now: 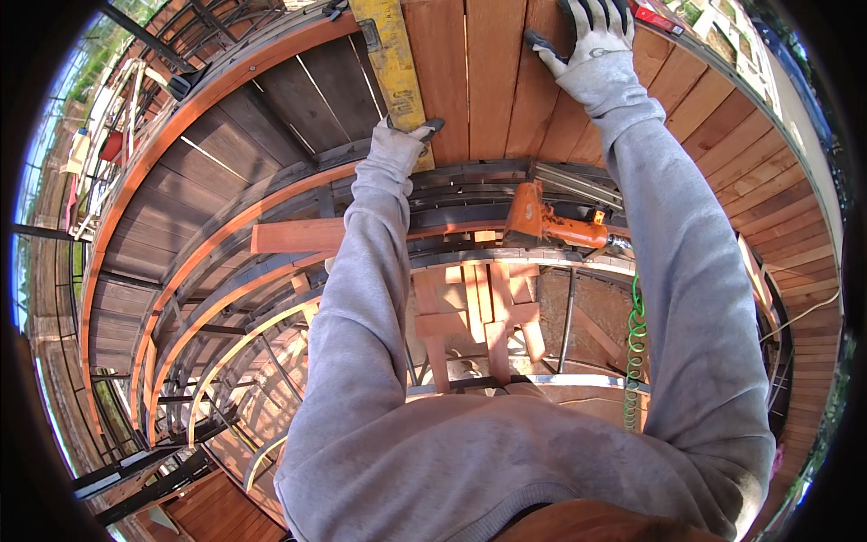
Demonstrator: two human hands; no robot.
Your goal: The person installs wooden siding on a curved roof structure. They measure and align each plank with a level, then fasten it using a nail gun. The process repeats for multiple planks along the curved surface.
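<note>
Head view: left hand [397, 140] grips yellow level [390, 54]; right hand [591, 45] presses wood boards [492, 81].

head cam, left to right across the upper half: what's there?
Dark weathered boards → yellow level → left hand gripping its lower end → reddish boards → right hand flat on the wood.

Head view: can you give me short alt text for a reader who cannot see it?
A person in a grey sweatshirt and work gloves leans over reddish wooden boards, left hand gripping a yellow level and right hand flat on the boards. An orange nail gun with a green coiled hose rests on the framing below.
</note>
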